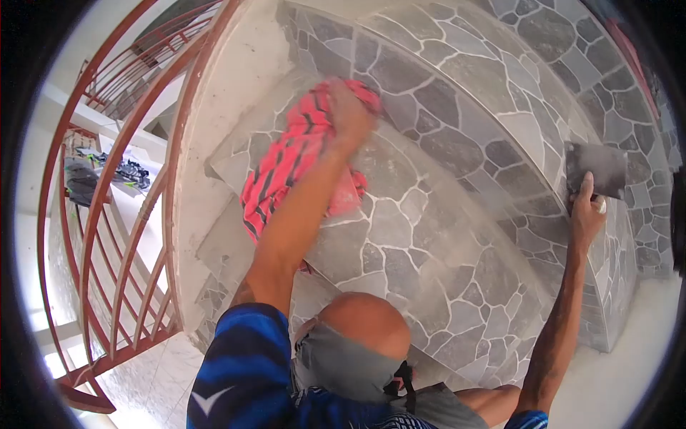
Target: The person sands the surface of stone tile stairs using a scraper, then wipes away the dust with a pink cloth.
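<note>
My left hand [351, 118], a little blurred, is closed on a bunched pink-red cloth [286, 168] with dark stripes. The cloth lies against a stair step [389, 222] faced with grey irregular stones and pale joints. Over on the right, my right hand [589, 214] grips a dark, flat, square plate [597, 170] by its lower edge, thumb across its face. Something whitish shows at a finger of that hand. The plate is in front of the stone-patterned side of the stairs.
Red-brown metal railings [89, 236] curve along the left side. Beyond them, dark items [82, 179] sit on a lower surface. More stone-patterned steps [457, 71] rise ahead, with a pale wall strip [250, 50] beside them. My bent knee [364, 322] is close below.
</note>
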A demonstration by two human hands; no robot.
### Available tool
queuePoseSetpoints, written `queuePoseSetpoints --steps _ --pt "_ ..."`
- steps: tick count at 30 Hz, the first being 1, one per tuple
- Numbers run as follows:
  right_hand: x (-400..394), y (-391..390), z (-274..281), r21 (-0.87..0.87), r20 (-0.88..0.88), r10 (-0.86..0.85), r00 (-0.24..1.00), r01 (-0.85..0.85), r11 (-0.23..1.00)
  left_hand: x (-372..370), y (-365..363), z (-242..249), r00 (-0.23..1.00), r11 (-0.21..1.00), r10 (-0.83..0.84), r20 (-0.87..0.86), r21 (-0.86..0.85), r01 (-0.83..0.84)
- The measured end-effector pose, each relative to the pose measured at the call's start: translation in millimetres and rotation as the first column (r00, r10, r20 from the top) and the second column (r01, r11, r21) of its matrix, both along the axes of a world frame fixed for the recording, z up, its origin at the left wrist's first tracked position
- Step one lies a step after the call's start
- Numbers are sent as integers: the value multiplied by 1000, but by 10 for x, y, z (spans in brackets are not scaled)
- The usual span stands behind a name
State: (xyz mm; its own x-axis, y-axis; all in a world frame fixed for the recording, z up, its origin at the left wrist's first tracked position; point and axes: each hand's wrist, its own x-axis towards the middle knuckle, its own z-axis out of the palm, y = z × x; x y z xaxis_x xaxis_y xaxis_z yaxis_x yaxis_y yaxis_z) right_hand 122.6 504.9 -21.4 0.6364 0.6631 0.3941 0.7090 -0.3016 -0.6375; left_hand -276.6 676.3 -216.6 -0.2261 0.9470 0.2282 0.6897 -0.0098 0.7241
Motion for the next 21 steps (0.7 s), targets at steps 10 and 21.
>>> queuePoseSetpoints --steps 10,21 --pt "137 8 -137 66 77 10 997 -15 998 1083 -856 -491 828 989 -51 -558 86 119" --pt "195 79 -135 -20 118 -95 989 98 995 -400 400 -306 999 998 -21 -23 53 23"
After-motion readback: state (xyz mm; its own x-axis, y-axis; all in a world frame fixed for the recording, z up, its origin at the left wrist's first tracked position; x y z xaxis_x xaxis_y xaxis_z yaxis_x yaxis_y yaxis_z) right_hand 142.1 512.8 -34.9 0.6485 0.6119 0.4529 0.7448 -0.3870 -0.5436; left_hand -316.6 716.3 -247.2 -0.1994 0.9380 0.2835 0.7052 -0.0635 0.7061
